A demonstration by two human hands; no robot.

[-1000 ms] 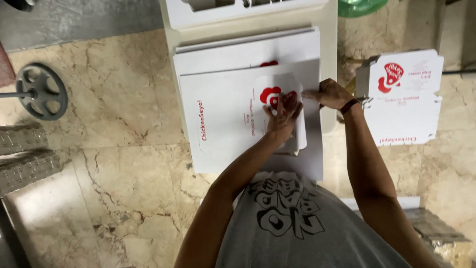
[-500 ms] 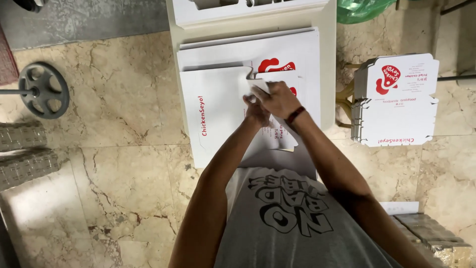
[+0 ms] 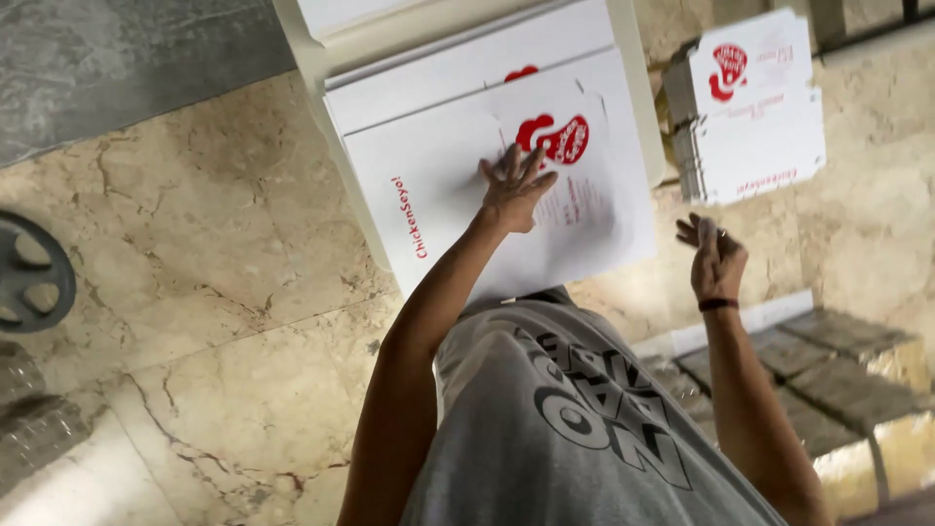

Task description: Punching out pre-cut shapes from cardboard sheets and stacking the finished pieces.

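My left hand [image 3: 513,185] lies flat, fingers spread, pressing on the top white cardboard sheet [image 3: 458,209] of the stack on the narrow table [image 3: 321,68] in front of me; the palm sits just near of the red round logo [image 3: 553,139] printed on it. My right hand [image 3: 716,255] hangs in the air to the right of the stack, off the table's edge, fingers loosely spread and holding nothing, a dark band at the wrist. Further right and a little farther away, a pile of already folded white boxes [image 3: 755,107] stands on the marble floor [image 3: 195,253], well apart from either hand. At the far left a grey metal wheel [image 3: 29,273] rests on the floor. The sheet under my palm overhangs the near edge of the table, so I judge that if I lean too hard there, or lift my left hand carelessly, the top sheets could slide off toward me and fan out on the floor. Only one hand pins the stack, and the smooth card gives little grip, so a sideways push could also skew the sheets out of line.
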